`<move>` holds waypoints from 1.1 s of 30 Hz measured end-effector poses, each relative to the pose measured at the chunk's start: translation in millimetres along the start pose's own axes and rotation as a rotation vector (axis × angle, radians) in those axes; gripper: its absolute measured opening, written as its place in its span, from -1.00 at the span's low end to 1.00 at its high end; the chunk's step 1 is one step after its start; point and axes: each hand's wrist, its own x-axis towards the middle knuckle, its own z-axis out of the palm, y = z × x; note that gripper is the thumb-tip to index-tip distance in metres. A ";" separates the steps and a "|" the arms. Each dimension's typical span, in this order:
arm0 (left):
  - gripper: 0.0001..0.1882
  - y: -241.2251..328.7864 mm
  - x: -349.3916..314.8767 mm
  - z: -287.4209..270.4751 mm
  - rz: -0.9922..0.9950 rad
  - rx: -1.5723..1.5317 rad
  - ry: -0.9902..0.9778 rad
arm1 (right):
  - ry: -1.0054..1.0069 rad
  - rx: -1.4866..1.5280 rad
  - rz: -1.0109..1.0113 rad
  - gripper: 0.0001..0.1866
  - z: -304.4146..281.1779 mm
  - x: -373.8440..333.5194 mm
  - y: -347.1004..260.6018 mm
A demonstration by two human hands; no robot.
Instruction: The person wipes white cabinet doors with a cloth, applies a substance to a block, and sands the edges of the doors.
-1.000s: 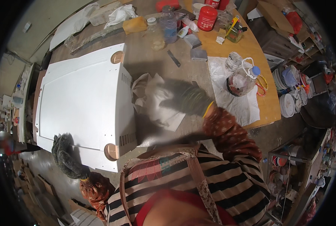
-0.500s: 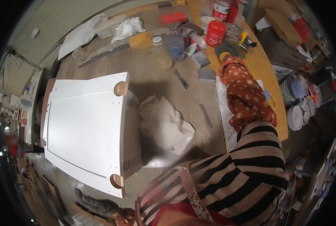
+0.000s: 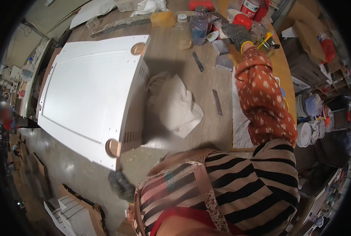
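My right hand, in a dark grey glove with a yellow cuff, reaches to the far right of the table. It lies against the near side of a red jar and hides most of the jar's body; its finger grip is not clear. My left hand, gloved the same way, hangs low beside the near corner of a white panelled cabinet piece. Its fingers are blurred and partly hidden there. The white piece has round cut-outs at two corners and rests on the table. A crumpled cream cloth lies beside it.
Two dark flat blades and grey blocks lie on the table. Plastic bottles, a yellow sponge-like pad and a red bucket stand farther back. Cardboard is on the floor at lower left.
The view has tilted, so the table sits higher. My right hand has moved forward and left to in front of the red jar. My left hand has risen toward the white piece's corner.
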 end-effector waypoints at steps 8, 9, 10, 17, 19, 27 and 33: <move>-0.76 32.8 29.8 31.6 0.688 -0.005 -0.624 | -0.005 0.648 -0.324 -0.64 -16.8 -151.1 -138.3; -0.73 39.3 33.1 34.1 0.729 -0.031 -0.676 | -0.074 0.928 -0.182 -0.60 -14.7 -167.3 -149.6; -0.68 43.7 33.5 34.1 0.749 -0.044 -0.671 | -0.093 1.080 -0.093 -0.59 -11.9 -181.9 -162.0; -0.35 106.3 43.7 82.3 0.753 -0.197 -0.744 | -0.375 1.184 0.101 -0.52 -42.0 -272.9 -196.6; -0.32 116.6 38.1 100.4 0.699 -0.303 -0.859 | -0.399 1.383 0.233 -0.60 -39.0 -288.9 -205.0; -0.46 123.2 10.1 127.7 0.334 -0.491 -1.001 | -0.177 0.870 0.141 -0.40 -33.8 -319.6 -199.4; -0.49 162.3 -8.7 142.3 0.259 -0.441 -1.103 | -0.130 0.492 -0.105 -0.42 -39.9 -328.6 -143.6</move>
